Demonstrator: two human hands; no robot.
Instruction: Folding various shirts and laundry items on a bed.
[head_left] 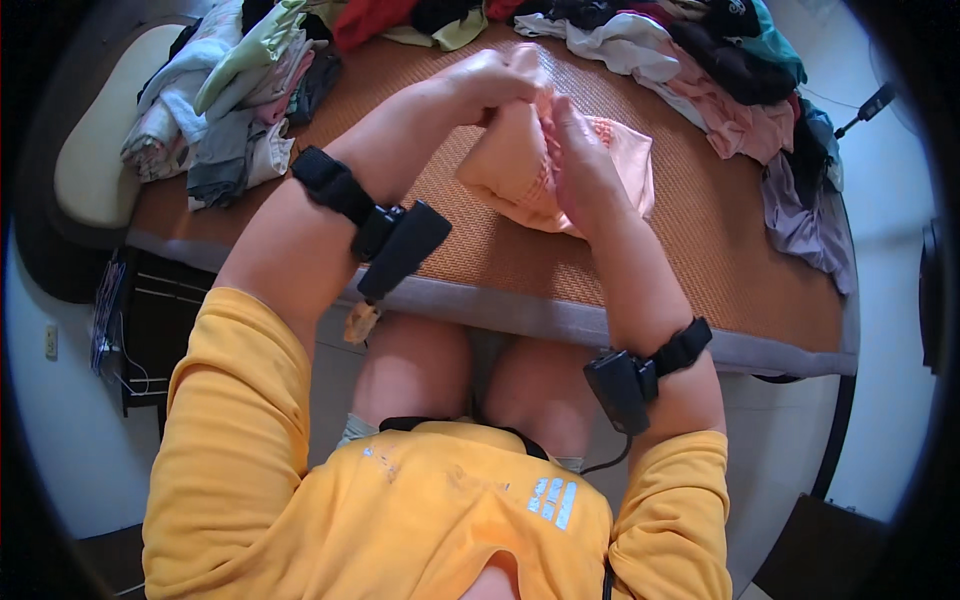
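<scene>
A peach-coloured garment [505, 180] with a gathered, elastic-looking band is bunched between my hands, over the brown woven mat. At its far end, my left hand [508, 78] is closed on the cloth. My right hand [585, 160] grips the right side of the gathered band, thumb pointing away from me and the other fingers mostly hidden. Part of the garment spreads out to the right, beyond my right wrist. What kind of garment it is, I cannot make out.
The woven mat [740, 250] has a grey border along its near edge. Clothes are heaped at the left [235, 110], far edge and right [740, 100]. A cream pillow [100, 130] lies far left. Black devices are strapped to both forearms.
</scene>
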